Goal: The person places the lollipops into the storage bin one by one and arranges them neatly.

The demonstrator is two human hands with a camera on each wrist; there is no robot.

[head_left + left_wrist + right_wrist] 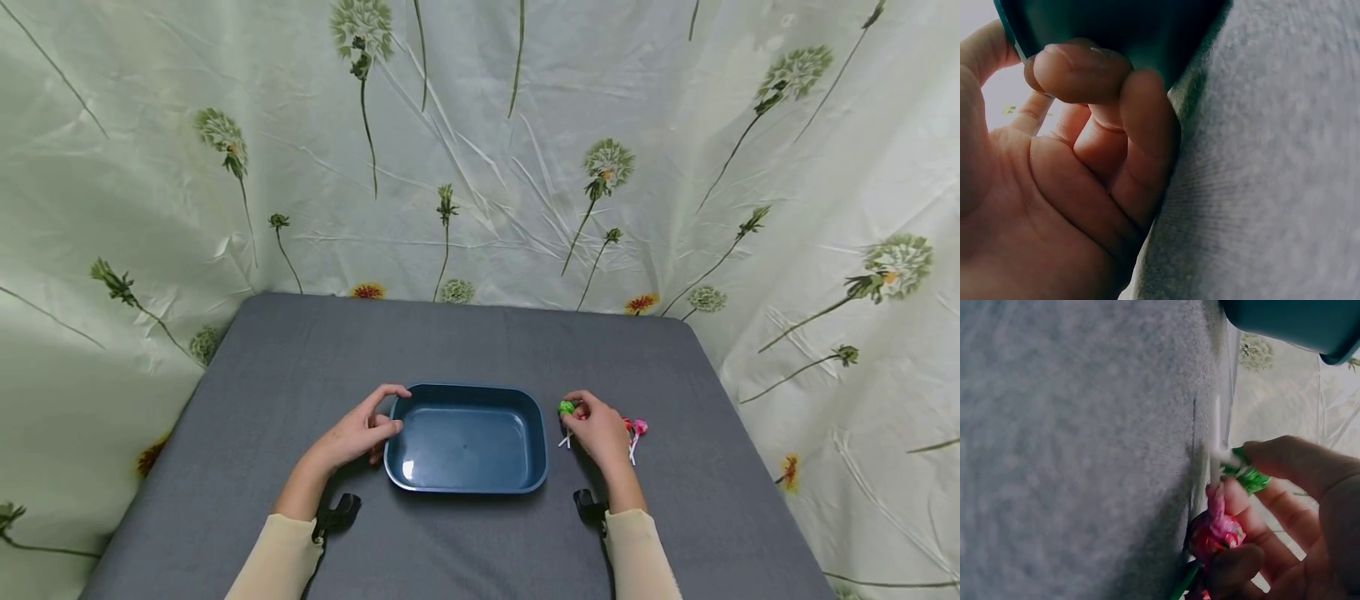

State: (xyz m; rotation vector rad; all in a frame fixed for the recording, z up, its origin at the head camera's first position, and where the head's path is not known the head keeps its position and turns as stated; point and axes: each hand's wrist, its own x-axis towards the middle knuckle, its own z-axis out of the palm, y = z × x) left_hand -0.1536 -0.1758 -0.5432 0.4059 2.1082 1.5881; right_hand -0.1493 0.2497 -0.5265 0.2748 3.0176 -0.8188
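Tray [465, 446] plain dark blue. Right of it: green lollipop [566, 407], pink lollipop [640, 426] with white stick [633, 450]. Tabletop [337, 350] plain grey. Curtain [300, 67], far and both sides: whitish, printed with green dandelions [610, 161], thin green stems [519, 58], orange-red blooms [368, 291]. Near sleeves [273, 560] plain cream. Wrist mounts [341, 512] black.

Tray [465, 450] on table [465, 550], between my left hand [356, 437] and my right hand [598, 429]; lollipops [567, 407] right of it, curtain [480, 150] behind

You face a grey table [465, 343]; behind it and on both its sides hangs pale, creased curtain [487, 150] printed with dandelions [609, 165].
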